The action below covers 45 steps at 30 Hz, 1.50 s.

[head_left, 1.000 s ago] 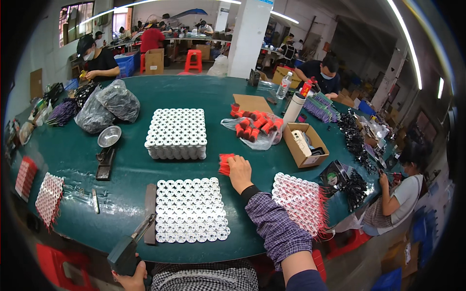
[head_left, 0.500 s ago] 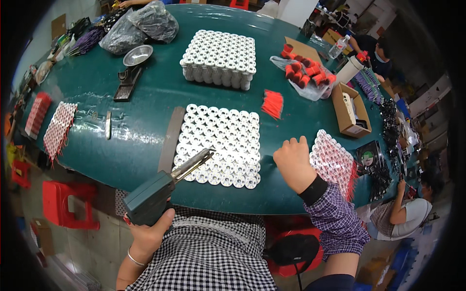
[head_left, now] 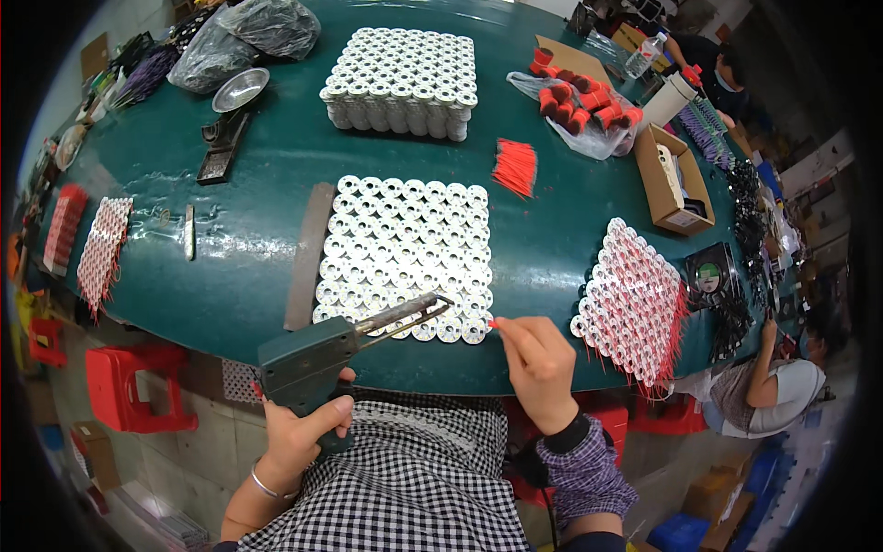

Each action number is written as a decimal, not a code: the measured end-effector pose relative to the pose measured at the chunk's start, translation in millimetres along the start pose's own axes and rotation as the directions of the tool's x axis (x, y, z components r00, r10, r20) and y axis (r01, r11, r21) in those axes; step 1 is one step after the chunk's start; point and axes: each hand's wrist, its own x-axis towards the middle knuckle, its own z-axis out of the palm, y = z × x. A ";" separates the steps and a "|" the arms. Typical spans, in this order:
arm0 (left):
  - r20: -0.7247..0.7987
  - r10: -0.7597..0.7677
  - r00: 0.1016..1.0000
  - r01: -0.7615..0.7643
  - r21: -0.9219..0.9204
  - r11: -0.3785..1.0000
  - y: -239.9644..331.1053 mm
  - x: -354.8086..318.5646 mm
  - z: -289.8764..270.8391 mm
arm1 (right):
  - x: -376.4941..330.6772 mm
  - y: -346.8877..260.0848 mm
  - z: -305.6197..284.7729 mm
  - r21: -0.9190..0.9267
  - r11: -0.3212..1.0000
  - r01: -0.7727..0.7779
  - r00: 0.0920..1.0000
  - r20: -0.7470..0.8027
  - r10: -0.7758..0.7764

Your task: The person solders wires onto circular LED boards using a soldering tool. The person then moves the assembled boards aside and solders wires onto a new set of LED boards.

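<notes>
My left hand (head_left: pixel 303 425) is closed round the grip of a dark green soldering gun (head_left: pixel 308 361). Its long metal tip and thin feed tube (head_left: pixel 414 313) reach over the lower rows of a panel of round white circuit boards (head_left: pixel 402 248), lying flat before me. At the panel's lower right corner, my right hand (head_left: pixel 538 368) pinches a short red wire (head_left: pixel 495 323), its end at or just beside the corner disc. Farther back lies a pile of loose red wires (head_left: pixel 514 167). To the right is another disc panel (head_left: pixel 630 299) with red wires on it.
A flat grey bar (head_left: pixel 310 256) lies along the panel's left edge. Behind stands a tall stack of disc panels (head_left: pixel 402 81). A bag of red spools (head_left: pixel 589 103) and an open cardboard box (head_left: pixel 674 184) are at the right. A metal dish (head_left: pixel 241 90) sits back left.
My right hand has come left and nearer from beside the wired panel to the white panel's corner, a red wire now showing in its fingers. The soldering gun has shifted right.
</notes>
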 end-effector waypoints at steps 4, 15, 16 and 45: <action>0.040 -0.010 0.999 0.006 0.103 0.995 -5.6 3.7 0.6 | -14.4 -9.4 11.3 0.111 0.990 -0.085 0.994 -0.053 0.091; 0.279 0.212 0.937 -0.344 0.618 0.707 -14.4 2.7 9.8 | -20.5 -18.4 14.0 -0.005 1.000 -0.003 0.998 0.056 0.004; 0.339 0.222 0.914 -0.399 0.661 0.636 -14.7 4.1 9.0 | -20.2 -18.9 13.7 -0.017 1.000 -0.002 0.998 0.069 0.004; 0.222 0.366 0.904 -0.415 0.661 0.626 -23.0 7.4 -6.0 | -12.9 -23.1 10.7 -0.062 0.998 -0.015 0.997 0.074 0.019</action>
